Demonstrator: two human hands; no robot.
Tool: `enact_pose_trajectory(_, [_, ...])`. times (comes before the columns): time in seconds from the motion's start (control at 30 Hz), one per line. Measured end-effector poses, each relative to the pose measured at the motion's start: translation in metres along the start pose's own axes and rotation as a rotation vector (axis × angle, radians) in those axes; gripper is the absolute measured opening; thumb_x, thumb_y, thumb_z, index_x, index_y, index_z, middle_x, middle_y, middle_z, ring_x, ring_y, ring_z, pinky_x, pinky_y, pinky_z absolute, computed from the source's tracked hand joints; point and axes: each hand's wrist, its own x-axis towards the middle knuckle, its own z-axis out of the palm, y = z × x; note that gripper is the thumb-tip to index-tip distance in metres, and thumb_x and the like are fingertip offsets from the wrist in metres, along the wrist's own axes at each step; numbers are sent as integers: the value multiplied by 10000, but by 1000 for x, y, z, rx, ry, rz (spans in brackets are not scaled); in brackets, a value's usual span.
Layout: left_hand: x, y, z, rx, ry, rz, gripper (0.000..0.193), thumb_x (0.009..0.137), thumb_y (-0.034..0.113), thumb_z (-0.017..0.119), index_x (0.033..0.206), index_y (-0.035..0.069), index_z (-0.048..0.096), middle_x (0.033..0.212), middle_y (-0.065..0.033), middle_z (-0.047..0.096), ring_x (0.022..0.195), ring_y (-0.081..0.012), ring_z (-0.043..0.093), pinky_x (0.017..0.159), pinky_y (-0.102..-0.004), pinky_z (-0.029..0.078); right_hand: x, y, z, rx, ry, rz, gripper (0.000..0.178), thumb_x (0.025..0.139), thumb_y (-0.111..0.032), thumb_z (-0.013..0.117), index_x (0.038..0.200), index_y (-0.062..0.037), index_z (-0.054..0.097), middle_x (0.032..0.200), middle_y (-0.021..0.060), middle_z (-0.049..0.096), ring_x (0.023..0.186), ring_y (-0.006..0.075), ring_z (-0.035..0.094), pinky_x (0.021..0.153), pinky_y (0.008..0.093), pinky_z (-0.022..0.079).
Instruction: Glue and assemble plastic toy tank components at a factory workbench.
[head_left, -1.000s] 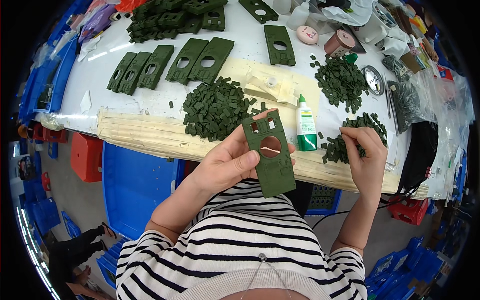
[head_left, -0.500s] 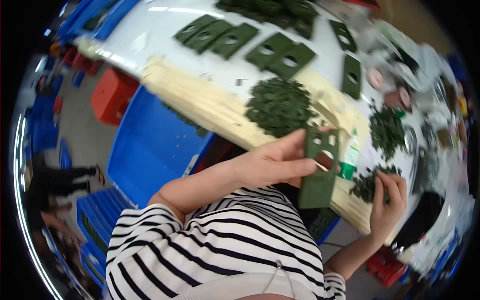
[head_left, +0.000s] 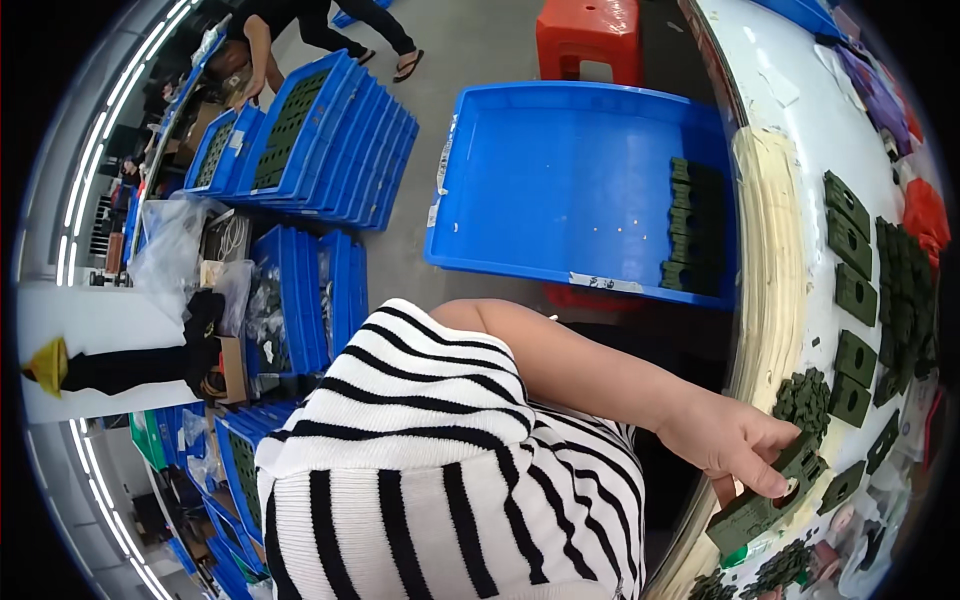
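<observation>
My left hand (head_left: 728, 440) reaches right over the table's near edge. It grips a flat dark green plate with a round hole (head_left: 745, 520), the thumb lying beside the hole. Just beyond the fingers is a heap of small dark green pieces (head_left: 802, 400). Two smaller heaps of such pieces lie lower down, one of them a loose green pile (head_left: 785, 566). Of my right hand (head_left: 770, 594), only a sliver of skin seems to show at the bottom edge, so its fingers and anything in them are hidden. Part of a green-capped bottle (head_left: 735, 556) peeks out under the held plate.
Similar green plates (head_left: 852, 290) lie in a row on the white table (head_left: 790, 110). Cream padding (head_left: 765, 260) lines its edge. A large blue bin (head_left: 570, 170) holds green plates at its right end. Beyond are a red stool (head_left: 590, 40), stacked blue bins (head_left: 350, 150) and a person bending over.
The view has swung left, bringing the blue bin and floor to the middle and the table to the right. My left hand keeps the plate; my right hand has nearly left the picture.
</observation>
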Motion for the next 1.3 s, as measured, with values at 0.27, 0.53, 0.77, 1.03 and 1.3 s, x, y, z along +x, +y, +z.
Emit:
enact_pose_trajectory(0.27, [26,15,-2,103,-14,-222,677,919,217,515,1440,137,89,1227,-113,473,1123,-199,481,885,-336,446,-13,9,-21,-135,2,133,119,880,11,518,945,90,577,840,105,560,747,172,504,696,278,411])
enact_pose_trajectory(0.53, [60,-18,-2,138,-48,-259,774,876,332,556,1411,7,101,1337,-211,352,1101,-368,517,876,-468,471,-34,-8,-72,-245,247,229,103,796,98,549,882,90,605,759,98,573,685,149,484,642,247,370])
enact_pose_trajectory(0.77, [60,-45,0,-84,-11,-310,873,848,484,534,1407,2,67,1092,-249,513,929,-322,602,773,-428,547,-54,-13,-121,-360,566,227,99,808,36,619,899,72,636,840,116,657,698,101,565,651,197,448])
enact_pose_trajectory(1.03, [64,-51,21,-141,-9,-497,873,887,501,440,1325,-165,85,744,-246,537,474,-252,588,431,-326,560,-50,-14,-92,-78,370,335,55,748,-8,672,797,16,663,700,47,622,634,93,539,595,216,427])
enact_pose_trajectory(1.3, [57,-46,6,-194,65,-608,869,815,509,565,1292,-106,178,902,-304,551,610,-362,628,424,-384,561,-44,3,-53,301,-70,301,271,697,-105,728,928,15,652,804,80,634,712,143,563,649,249,431])
